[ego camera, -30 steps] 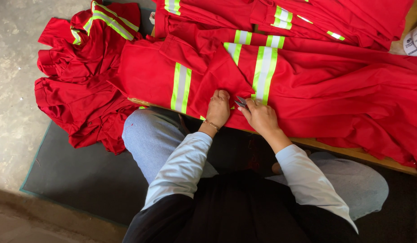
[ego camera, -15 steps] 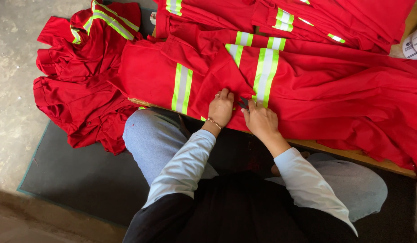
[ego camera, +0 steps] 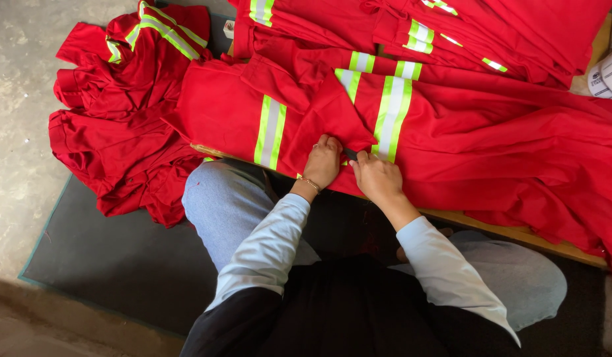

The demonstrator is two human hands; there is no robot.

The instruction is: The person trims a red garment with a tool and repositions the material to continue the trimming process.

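At frame centre a red garment (ego camera: pixel 451 142) with reflective stripes lies across the bench (ego camera: pixel 517 235). The left hand (ego camera: pixel 322 162) pinches its fold; the right hand (ego camera: pixel 375 177) grips a small dark tool. More garments lie heaped upper left (ego camera: pixel 121 112).

white printed rolls (ego camera: pixel 609 74) — far right edge
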